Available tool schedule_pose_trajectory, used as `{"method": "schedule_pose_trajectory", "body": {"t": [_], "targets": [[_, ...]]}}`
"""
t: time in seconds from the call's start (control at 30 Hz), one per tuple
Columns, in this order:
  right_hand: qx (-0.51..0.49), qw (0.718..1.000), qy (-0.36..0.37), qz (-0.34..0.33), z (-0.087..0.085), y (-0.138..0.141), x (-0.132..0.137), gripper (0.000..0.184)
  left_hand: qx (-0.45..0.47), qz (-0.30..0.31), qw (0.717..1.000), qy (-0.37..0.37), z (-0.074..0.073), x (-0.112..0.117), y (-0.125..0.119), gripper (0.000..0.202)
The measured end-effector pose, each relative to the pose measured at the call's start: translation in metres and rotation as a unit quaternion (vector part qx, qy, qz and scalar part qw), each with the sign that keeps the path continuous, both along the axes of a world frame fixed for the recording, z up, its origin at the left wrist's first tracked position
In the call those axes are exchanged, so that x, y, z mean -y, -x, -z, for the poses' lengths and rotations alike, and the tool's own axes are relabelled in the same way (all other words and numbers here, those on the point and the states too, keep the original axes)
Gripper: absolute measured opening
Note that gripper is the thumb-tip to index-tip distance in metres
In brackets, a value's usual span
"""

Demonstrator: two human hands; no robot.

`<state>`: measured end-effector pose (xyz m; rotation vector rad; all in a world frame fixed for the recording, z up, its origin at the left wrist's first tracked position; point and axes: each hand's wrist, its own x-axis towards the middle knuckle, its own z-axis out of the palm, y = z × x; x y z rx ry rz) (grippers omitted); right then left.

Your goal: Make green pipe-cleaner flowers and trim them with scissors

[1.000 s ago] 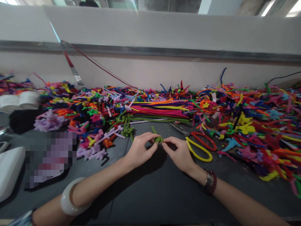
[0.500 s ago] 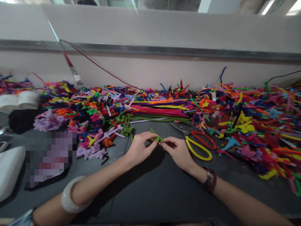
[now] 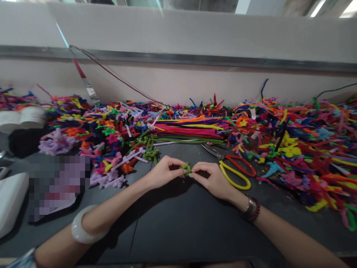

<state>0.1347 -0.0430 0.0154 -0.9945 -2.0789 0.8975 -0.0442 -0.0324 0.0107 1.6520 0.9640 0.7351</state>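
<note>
Both hands came together just above the dark worktable [image 3: 178, 230], the left hand [image 3: 164, 173] and right hand [image 3: 213, 180] each curled closed, fingertips pinching a small twisted knot of green pipe cleaner [image 3: 186, 168] held between them. Thin shadow lay under the wrists. A wide pale bangle [image 3: 85, 225] circled the left forearm, while a metal cuff and a dark beaded bracelet [image 3: 252, 209] sat on the right wrist.

Just beyond the right hand lay a pair of scissors [image 3: 235, 171] with red and yellow looped handles, their blades pointing back toward the left. Ahead of the hands ran a bundle of straight pipe cleaners [image 3: 186, 130] in pink, yellow and green, and just past the left hand sat finished green twists [image 3: 150, 154]. Multicoloured pipe-cleaner shapes [image 3: 301, 156] heaped away on both sides, up to the wall [image 3: 178, 83].

Far left of the hands stood white rolls [image 3: 23, 121], whose labels were too small to read, beside a pixelated patch. The dark tabletop stretched toward the near edge, below the forearms.
</note>
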Motion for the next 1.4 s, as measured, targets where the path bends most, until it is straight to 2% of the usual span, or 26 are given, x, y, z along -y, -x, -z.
{"method": "schedule_pose_trajectory", "body": {"t": [0.1, 0.2, 0.33, 0.53, 0.67, 0.87, 0.97, 1.1, 1.23, 1.4], "targets": [[0.006, 1.0, -0.002, -0.028, 0.0, -0.003, -0.002, 0.009, 0.003, 0.024, 1.0, 0.004, 0.0, 0.001, 0.0, 0.017], [0.009, 0.999, -0.003, -0.031, 0.0, -0.004, -0.004, 0.009, 0.008, 0.022, 1.0, 0.004, 0.0, 0.001, 0.001, 0.017], [-0.001, 1.0, 0.009, -0.015, 0.001, -0.002, -0.005, 0.011, 0.025, -0.007, 1.0, 0.015, 0.001, 0.001, -0.001, 0.017], [-0.051, 0.997, 0.04, 0.035, 0.0, -0.002, -0.008, 0.013, 0.121, -0.042, 0.991, 0.039, 0.001, 0.003, -0.005, 0.026], [-0.067, 0.995, 0.057, 0.037, 0.001, -0.002, -0.009, 0.014, 0.123, -0.06, 0.99, 0.025, 0.002, 0.003, -0.006, 0.029], [-0.037, 0.998, 0.038, 0.043, 0.004, -0.001, -0.005, 0.014, 0.043, -0.096, 0.992, -0.075, 0.004, 0.005, -0.006, 0.023], [-0.027, 0.998, 0.019, 0.058, 0.003, 0.0, -0.003, 0.014, -0.02, -0.123, 0.979, -0.163, 0.004, 0.007, -0.006, 0.018], [-0.027, 0.997, -0.006, 0.074, 0.002, 0.001, -0.002, 0.015, -0.086, -0.125, 0.955, -0.254, 0.001, 0.01, -0.006, 0.016], [-0.013, 0.997, -0.021, 0.078, 0.004, 0.003, -0.001, 0.014, -0.101, -0.126, 0.943, -0.29, 0.002, 0.011, -0.006, 0.016], [-0.007, 0.997, -0.018, 0.079, 0.006, 0.004, 0.001, 0.012, -0.098, -0.113, 0.947, -0.284, 0.003, 0.01, -0.006, 0.017]]}}
